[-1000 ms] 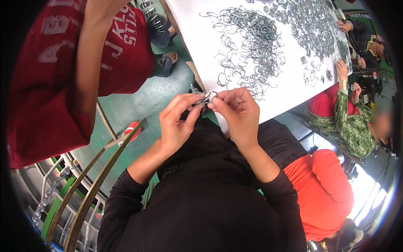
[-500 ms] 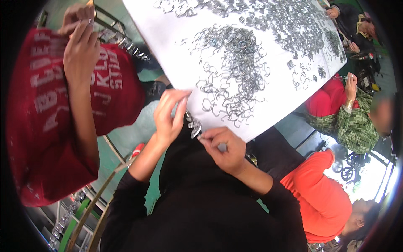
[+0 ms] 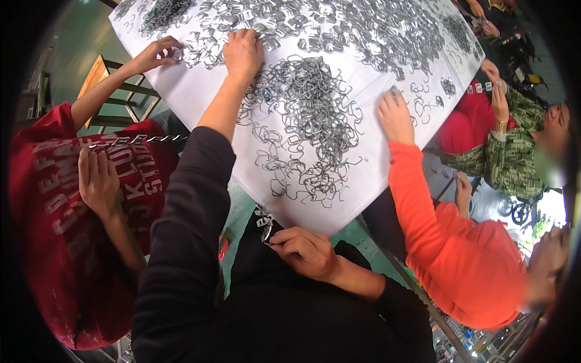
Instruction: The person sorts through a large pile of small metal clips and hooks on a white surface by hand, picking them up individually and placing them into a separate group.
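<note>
My right hand (image 3: 307, 255) is closed in a pinch on the end of a short chain of shiny metal links (image 3: 264, 222), which hangs over my dark lap just off the near corner of the table. My left hand (image 3: 243, 55) reaches far across the white tabletop (image 3: 242, 175). Its bent fingers are together at the edge of a spread of flat silvery metal pieces (image 3: 206, 51); whatever lies under the fingertips is hidden. Between my arms and that spread sits a heap of bent wire hooks (image 3: 315, 109), loosely scattered toward the near corner.
At left, a person in a red shirt (image 3: 72, 199) touches the flat pieces and holds another metal chain (image 3: 139, 140). On the right, an orange sleeve (image 3: 407, 175) rests over the table edge. Another person in a green patterned top (image 3: 514, 151) sits beyond. A wooden stool (image 3: 97, 78) stands at far left.
My left hand has left the chain and stretched forward to the flat pieces. My right hand keeps the chain, lower in view. The neighbours' arms now reach onto the table.
</note>
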`<state>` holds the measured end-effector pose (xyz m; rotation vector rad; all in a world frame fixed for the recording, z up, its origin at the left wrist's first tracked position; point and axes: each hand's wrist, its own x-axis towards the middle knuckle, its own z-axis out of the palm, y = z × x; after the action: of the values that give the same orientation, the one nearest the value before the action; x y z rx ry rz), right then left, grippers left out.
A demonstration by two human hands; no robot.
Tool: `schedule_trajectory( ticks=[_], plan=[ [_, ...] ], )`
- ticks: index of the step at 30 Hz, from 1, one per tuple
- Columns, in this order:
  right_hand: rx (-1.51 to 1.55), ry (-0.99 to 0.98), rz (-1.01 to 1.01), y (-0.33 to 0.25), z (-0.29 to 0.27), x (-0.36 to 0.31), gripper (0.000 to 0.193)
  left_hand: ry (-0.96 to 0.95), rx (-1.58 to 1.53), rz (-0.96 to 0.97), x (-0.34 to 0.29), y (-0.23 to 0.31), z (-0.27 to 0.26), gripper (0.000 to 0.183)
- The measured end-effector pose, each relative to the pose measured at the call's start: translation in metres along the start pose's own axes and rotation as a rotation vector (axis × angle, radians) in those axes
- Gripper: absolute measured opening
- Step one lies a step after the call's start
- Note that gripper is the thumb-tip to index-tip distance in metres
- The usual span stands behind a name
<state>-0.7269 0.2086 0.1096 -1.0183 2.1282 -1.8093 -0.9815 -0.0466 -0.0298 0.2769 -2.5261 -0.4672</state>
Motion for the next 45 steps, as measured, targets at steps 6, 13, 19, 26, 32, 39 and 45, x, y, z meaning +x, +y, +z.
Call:
schedule_trajectory(
  ticks=[6,13,19,26,32,39,45],
  plan=[
    [0.004,-0.07,0.026,-0.001,0.003,0.001,0.018,-0.061,-0.785,-0.39,-0.053,0.036,-0.082,0.016],
    [0.092,-0.04,0.083,-0.003,0.017,0.001,0.02,-0.447,-1.063,-0.694,-0.17,0.076,-0.224,0.027],
    [0.098,-0.049,0.095,0.002,0.027,0.002,0.016,-0.429,-1.054,-0.7,-0.221,0.092,-0.277,0.033],
    [0.08,-0.034,0.107,-0.002,0.033,0.003,0.016,-0.332,-0.834,-0.639,-0.234,0.097,-0.296,0.018],
    [0.055,-0.043,0.12,0.006,0.034,0.007,0.018,-0.328,-0.754,-0.544,-0.231,0.11,-0.294,0.021],
    [0.028,-0.267,0.308,0.019,0.005,0.043,0.015,-0.282,-0.67,-0.486,-0.238,0.102,-0.282,0.018],
    [-0.636,-0.11,0.409,0.138,-0.016,0.12,0.017,-0.252,-0.658,-0.542,-0.24,0.105,-0.28,0.019]
  ],
)
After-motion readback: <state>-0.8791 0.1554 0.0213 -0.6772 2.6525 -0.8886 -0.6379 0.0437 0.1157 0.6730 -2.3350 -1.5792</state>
